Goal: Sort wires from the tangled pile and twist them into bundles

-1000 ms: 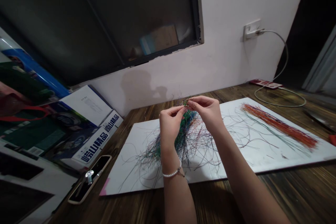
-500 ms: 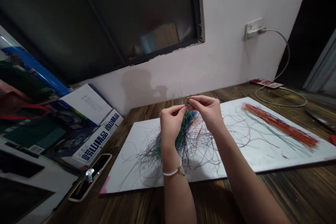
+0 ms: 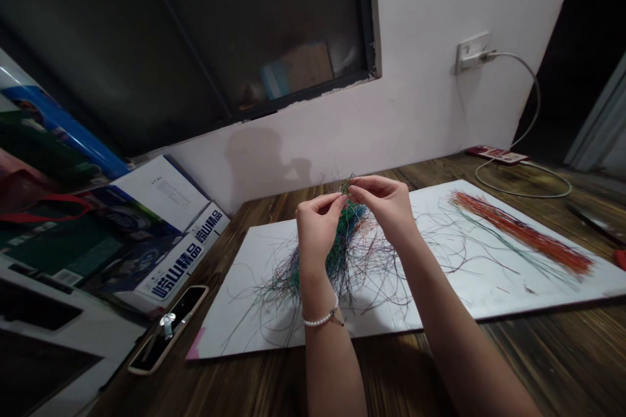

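Note:
My left hand (image 3: pixel 320 221), with a white bead bracelet at its wrist, pinches thin wires near the far edge of a white board (image 3: pixel 229 319). Thumb and forefinger of my right hand (image 3: pixel 384 202) pinch wires right beside it, the fingertips of both hands almost touching. Below and behind my hands spreads a tangled heap of thin green, blue and dark wires (image 3: pixel 342 254), partly hidden by my left hand and wrist. To the right on the board lies a straight bundle of orange and purple wires (image 3: pixel 528 234), with some loose green strands along it.
A phone (image 3: pixel 169 332) with a small shiny item on it lies left of the board. Boxes (image 3: pixel 180 260) stand at the left. On the wooden table (image 3: pixel 440 371), a charging cable (image 3: pixel 538 195) runs from a wall socket (image 3: pixel 473 52) to a red and white device (image 3: pixel 496 155).
Both hands have shifted very slightly left, still pinching at the same spot. The wire heap and the orange bundle lie as before.

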`<state>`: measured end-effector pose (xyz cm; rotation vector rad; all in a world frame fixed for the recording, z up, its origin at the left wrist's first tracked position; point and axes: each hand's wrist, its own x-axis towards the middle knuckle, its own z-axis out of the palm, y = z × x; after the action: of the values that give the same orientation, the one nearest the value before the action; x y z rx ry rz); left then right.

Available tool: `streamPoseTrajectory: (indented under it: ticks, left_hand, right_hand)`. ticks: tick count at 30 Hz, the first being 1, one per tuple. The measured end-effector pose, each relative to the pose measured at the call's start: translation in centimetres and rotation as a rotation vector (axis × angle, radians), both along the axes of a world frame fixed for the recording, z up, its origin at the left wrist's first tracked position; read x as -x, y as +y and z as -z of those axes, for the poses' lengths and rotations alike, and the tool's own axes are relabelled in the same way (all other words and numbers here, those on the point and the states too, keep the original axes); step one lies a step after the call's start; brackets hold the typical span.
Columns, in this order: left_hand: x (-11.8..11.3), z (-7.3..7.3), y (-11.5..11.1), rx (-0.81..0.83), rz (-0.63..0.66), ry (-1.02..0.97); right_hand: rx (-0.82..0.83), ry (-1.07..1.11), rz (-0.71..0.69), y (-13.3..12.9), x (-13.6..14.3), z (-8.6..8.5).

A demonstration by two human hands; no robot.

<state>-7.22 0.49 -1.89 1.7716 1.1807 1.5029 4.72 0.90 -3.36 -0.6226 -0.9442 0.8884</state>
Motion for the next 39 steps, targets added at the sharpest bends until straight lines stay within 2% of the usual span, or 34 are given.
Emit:
streamPoseTrajectory:
  ticks: [13,23,29,39]
  left_hand:
    - [0.33,0.05,0.10,-0.041,0.037,0.041]
    - [0.30,0.22,0.26,-0.031,0.002,0.057]
    - [0.20,-0.01,0.26,0.018,-0.012,0.015]
    - [0.35,0.21,0.50,-0.020,-0.013,0.023]
  right_hand:
    - [-0.067,-0.087,-0.062,0.07,-0.24,0.24]
    - [-0.246,-0.372,0.126,-0.16,0.01,0.55]
    - [-0.270,-0.441,0.102,-0.15,0.37,0.60]
    - [-0.276,-0.504,0.117,-0.28,0.44,0.65]
